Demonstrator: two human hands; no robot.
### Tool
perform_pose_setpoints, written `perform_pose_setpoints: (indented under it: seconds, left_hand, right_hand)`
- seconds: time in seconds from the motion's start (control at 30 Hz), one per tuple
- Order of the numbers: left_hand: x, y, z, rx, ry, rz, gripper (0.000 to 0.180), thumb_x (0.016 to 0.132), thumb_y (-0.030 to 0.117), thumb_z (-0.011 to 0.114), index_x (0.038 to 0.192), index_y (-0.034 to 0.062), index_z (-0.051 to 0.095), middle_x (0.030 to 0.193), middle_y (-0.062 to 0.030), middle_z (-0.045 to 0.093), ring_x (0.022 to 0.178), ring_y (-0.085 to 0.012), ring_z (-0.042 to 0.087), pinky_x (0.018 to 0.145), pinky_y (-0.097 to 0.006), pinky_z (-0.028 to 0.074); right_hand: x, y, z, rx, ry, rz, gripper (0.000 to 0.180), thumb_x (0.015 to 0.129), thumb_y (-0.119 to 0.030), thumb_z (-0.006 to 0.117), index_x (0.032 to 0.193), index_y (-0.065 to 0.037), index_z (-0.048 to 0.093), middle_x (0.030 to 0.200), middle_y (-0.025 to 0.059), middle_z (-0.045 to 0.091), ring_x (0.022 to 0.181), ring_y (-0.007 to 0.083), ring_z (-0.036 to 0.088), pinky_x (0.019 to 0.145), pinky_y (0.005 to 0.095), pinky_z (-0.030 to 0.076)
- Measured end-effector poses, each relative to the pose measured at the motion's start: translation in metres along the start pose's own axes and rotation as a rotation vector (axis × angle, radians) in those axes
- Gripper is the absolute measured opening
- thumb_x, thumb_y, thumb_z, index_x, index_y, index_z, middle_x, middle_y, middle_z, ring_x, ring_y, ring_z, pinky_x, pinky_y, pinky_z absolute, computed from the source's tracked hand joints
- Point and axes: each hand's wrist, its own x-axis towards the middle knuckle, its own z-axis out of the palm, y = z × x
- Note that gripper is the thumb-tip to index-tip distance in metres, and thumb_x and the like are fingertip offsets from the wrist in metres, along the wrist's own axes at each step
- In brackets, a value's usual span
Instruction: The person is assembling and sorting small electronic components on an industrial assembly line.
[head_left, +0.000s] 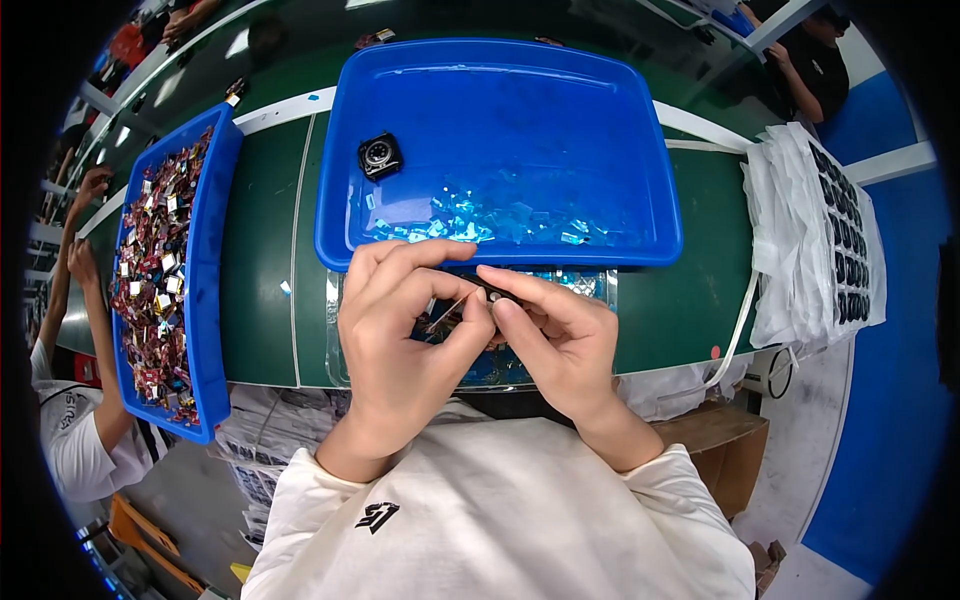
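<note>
My left hand [395, 335] and my right hand [560, 345] meet just in front of the large blue tub [500, 55]. A small black part [488, 288] is pinched between the thumb and fingers of my right hand. The left thumb and index fingertips press together against its near end; whatever they hold is too small to name. Thin wire-like strands [443, 318] show inside the curl of my left fingers. Below both hands lies a clear plastic tray [338, 345], its contents mostly covered by them.
In the tub lie a black watch-like case [379, 156] and scattered bits of blue film [470, 218]. A blue bin [225, 180] at left holds many small wired parts [160, 270]. Bagged trays of black pieces [815, 235] stand at right. Another person's forearms [88, 270] show far left.
</note>
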Motion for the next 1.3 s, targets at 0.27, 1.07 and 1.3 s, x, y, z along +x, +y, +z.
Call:
perform_pose_setpoints:
  seconds: [0.27,1.07,1.3]
  left_hand:
    - [-0.008,0.003,0.000,-0.055,0.048,0.015,0.015,0.062,0.001,0.076,0.076,0.0023,0.068,0.092,-0.0076,0.068,0.078,-0.0212,0.058,0.065,-0.029,0.045]
    - [-0.018,0.004,0.003,-0.774,-0.055,-0.577,0.010,0.077,0.003,0.074,0.076,0.0004,0.064,0.074,-0.0040,0.066,0.063,-0.0051,0.058,0.055,-0.017,0.043]
    - [-0.020,-0.017,-0.012,-0.371,-0.044,-0.179,0.011,0.070,0.000,0.075,0.077,0.0007,0.067,0.065,-0.0042,0.063,0.058,-0.0105,0.053,0.052,-0.023,0.041]
  right_hand:
    - [0.000,0.003,-0.009,-0.114,0.176,-0.048,0.023,0.082,0.002,0.064,0.105,0.000,0.067,0.093,0.0097,0.068,0.073,0.0092,0.064,0.064,0.0199,0.052]
    - [-0.001,-0.001,-0.006,-0.098,0.145,-0.288,0.017,0.073,0.006,0.071,0.088,0.004,0.064,0.090,0.0143,0.069,0.083,0.0178,0.067,0.073,0.0273,0.054]
    - [0.033,-0.032,-0.041,-0.296,-0.085,0.052,0.019,0.083,-0.005,0.067,0.100,0.004,0.066,0.087,0.0095,0.069,0.078,0.0112,0.065,0.068,0.0231,0.051]
